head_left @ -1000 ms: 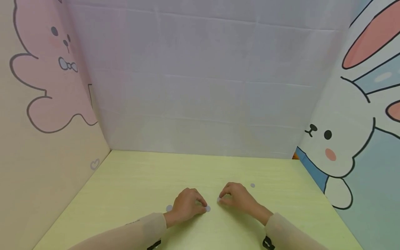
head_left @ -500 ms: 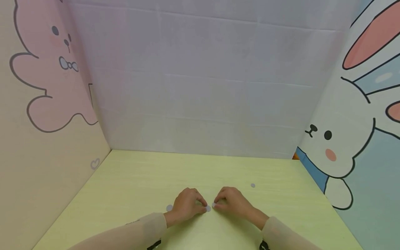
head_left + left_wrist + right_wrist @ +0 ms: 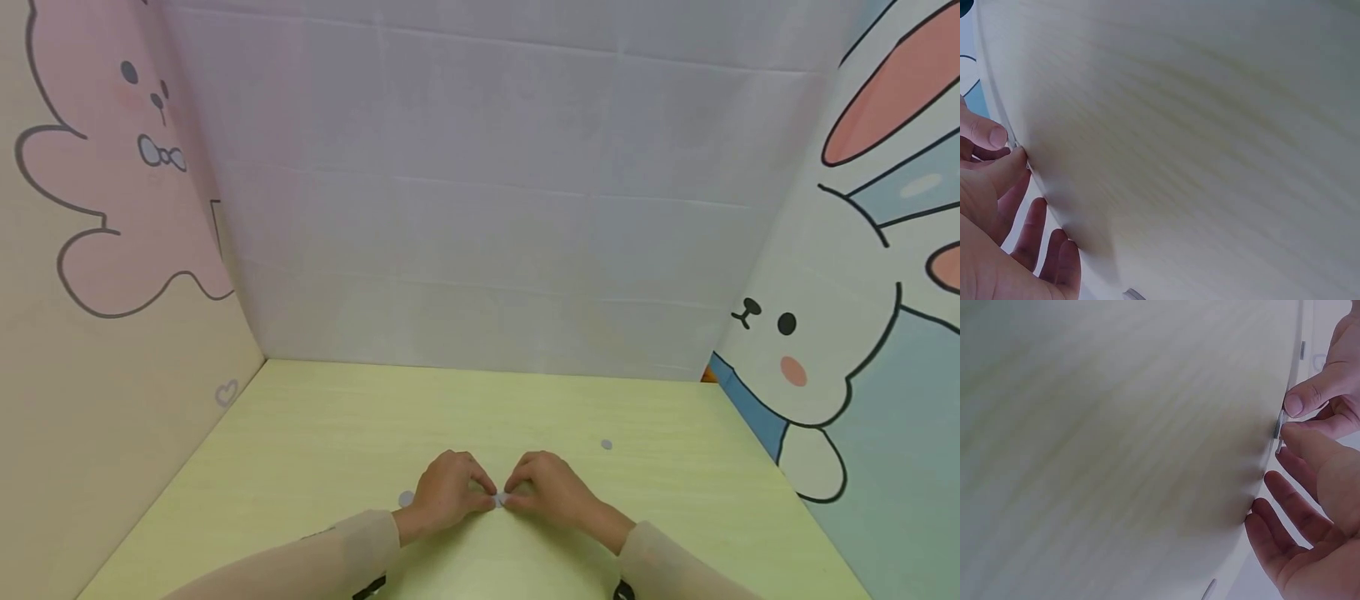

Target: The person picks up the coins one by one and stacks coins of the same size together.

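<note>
Near the front middle of the table [image 3: 360, 433], my two hands meet fingertip to fingertip over small silver-grey coins. My left hand [image 3: 452, 487] pinches the edge of a flat coin [image 3: 1279, 425] between thumb and index finger, low on the table. From the other side my right hand [image 3: 551, 492] pinches a second coin [image 3: 506, 497], which overlaps the first in the head view. Fingertips hide much of both coins. In both wrist views the other fingers bend down toward the tabletop.
One loose coin [image 3: 406, 498] lies just left of my left hand. Another coin [image 3: 606, 444] lies farther back on the right. A white cloth wall [image 3: 480, 208] closes the back, with a pink bear panel [image 3: 127, 208] at left and a rabbit panel [image 3: 825, 333] at right.
My right hand has slid left and slightly nearer with its coin, reaching the coin at my left fingertips. The left hand has stayed in place, and the two loose coins have not moved.
</note>
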`<control>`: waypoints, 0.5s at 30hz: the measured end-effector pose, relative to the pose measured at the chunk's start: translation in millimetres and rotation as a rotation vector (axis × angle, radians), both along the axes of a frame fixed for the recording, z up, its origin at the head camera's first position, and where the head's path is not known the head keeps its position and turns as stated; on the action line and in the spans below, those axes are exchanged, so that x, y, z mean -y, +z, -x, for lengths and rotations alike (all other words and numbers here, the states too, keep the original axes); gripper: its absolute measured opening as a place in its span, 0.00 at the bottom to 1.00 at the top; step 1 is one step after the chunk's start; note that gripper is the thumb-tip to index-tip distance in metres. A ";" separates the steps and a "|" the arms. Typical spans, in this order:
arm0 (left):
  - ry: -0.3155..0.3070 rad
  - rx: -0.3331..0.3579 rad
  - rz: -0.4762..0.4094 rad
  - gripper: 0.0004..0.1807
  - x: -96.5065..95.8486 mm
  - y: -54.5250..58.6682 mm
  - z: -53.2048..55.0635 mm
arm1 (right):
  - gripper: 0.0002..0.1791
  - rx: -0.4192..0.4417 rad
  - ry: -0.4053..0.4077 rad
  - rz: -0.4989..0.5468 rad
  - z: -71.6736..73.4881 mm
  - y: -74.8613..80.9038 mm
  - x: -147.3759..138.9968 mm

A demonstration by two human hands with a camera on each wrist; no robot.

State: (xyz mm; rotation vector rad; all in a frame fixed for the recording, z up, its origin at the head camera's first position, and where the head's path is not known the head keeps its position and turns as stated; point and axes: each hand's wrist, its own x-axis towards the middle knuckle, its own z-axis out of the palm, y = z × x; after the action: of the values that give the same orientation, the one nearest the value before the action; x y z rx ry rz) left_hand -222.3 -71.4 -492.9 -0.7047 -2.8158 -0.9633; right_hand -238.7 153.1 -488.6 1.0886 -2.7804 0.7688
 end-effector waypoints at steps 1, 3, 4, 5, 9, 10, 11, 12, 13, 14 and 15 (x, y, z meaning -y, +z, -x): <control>0.001 0.002 0.000 0.06 0.0 0.1 0.1 | 0.04 0.002 -0.005 -0.006 0.0 -0.7 0.9; 0.001 0.003 0.001 0.06 0.1 -0.1 0.8 | 0.04 -0.002 -0.012 -0.017 0.2 -1.4 2.4; 0.002 0.006 0.002 0.06 -0.1 -0.1 0.7 | 0.04 -0.003 -0.016 -0.020 0.2 -1.5 3.1; 0.000 0.005 0.002 0.06 -0.1 -0.2 1.0 | 0.04 -0.005 -0.020 -0.021 0.1 -1.5 3.7; 0.003 0.002 0.005 0.06 -0.1 -1.4 1.8 | 0.04 -0.016 -0.024 -0.013 -1.1 -0.4 6.6; 0.005 0.002 0.005 0.06 -0.2 -1.7 2.0 | 0.04 -0.016 -0.025 -0.011 -1.8 0.4 7.3; 0.007 0.000 0.004 0.06 -0.2 -2.2 2.4 | 0.04 -0.018 -0.024 -0.009 -2.4 1.0 8.1; 0.010 0.001 0.004 0.06 -0.3 -2.5 2.5 | 0.04 -0.018 -0.025 -0.007 -2.9 1.5 8.7; 0.012 0.002 0.004 0.06 -0.3 -2.8 2.8 | 0.04 -0.016 -0.026 -0.005 -3.4 1.8 9.3; 0.014 0.001 0.005 0.06 -0.3 -3.2 3.0 | 0.04 -0.016 -0.028 -0.005 -3.7 1.8 9.8; 0.016 0.002 0.005 0.06 -0.3 -3.4 2.9 | 0.05 -0.016 -0.031 -0.006 -3.9 2.0 10.2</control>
State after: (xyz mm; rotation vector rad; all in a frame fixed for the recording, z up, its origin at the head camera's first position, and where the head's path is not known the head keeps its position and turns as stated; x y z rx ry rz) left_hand -225.3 -71.1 -496.2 -0.6814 -2.8225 -0.9556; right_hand -234.8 142.9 -486.6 1.0451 -2.7814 0.7459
